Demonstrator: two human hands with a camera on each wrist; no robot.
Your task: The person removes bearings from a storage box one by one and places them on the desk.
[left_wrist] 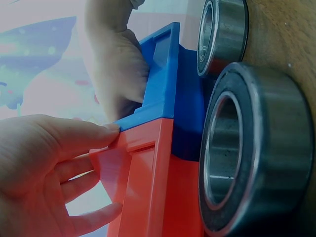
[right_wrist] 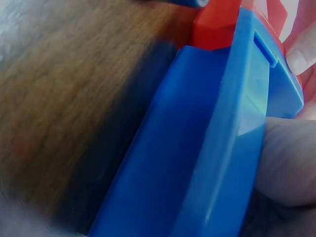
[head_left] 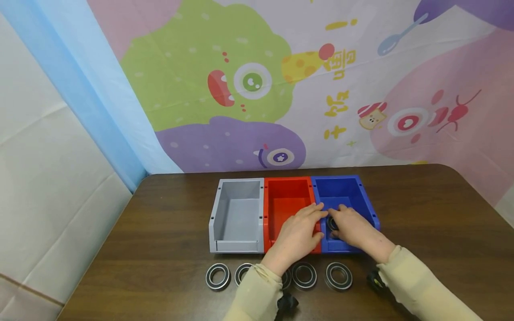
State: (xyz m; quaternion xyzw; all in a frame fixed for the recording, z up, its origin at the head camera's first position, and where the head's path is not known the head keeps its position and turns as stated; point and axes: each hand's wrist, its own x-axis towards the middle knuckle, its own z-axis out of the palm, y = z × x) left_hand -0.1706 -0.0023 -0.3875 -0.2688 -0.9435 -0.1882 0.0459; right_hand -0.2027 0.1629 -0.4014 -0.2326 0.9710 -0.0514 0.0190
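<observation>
Three open bins stand side by side: a grey bin (head_left: 241,246), a red bin (head_left: 290,183) and a blue bin (head_left: 340,179). My right hand (head_left: 353,226) reaches down into the front of the blue bin and holds a ball bearing (head_left: 331,223) by its edge, which the fingers partly cover. Over the red bin lies my left hand (head_left: 298,232), its fingers extended toward the blue one. In the left wrist view the left thumb (left_wrist: 101,133) touches the rim where red and blue meet, while the other fingers spread along the red bin's side.
In front of the bins, several metal bearings (head_left: 218,276) lie flat in a row, some partly behind the left sleeve (head_left: 257,294). One large bearing (left_wrist: 256,148) is close to the left wrist camera. Behind the brown table (head_left: 168,223) hangs a cartoon-printed cloth (head_left: 225,147).
</observation>
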